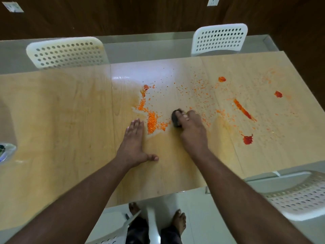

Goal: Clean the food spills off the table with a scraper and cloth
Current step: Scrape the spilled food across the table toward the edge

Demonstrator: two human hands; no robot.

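Fingers of right hand grip dark scraper; no writing legible.

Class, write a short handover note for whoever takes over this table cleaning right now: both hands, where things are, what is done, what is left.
Left hand: flat on the table, fingers straight, beside the heap of orange crumbs.
Right hand: grips the dark scraper, just right of that heap.
Done: some crumbs gathered into the heap.
Left: scattered crumbs, red sauce streak and blobs to the right. No cloth in view.
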